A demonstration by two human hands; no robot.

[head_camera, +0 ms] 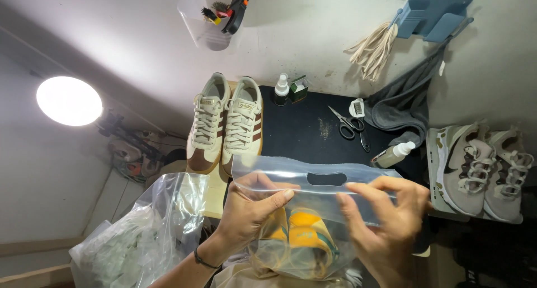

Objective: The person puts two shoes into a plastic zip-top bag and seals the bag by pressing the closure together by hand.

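Over the near edge of the black table (305,134), I hold a clear plastic bag (313,209) with a cut-out handle, orange and yellow shoes showing inside it. My left hand (251,207) reaches up from below, wrist bent, thumb and fingers pinched shut on the bag's top strip. My right hand (386,221) comes in from the right, fingers curled, pinching the same strip. Beyond stand cream-and-brown sneakers (226,123) and small scissors (349,125).

Left hand (251,209) and right hand (386,221) pinch a clear handled bag (313,179) holding yellow shoes (305,237); cream sneakers (226,123) beyond.
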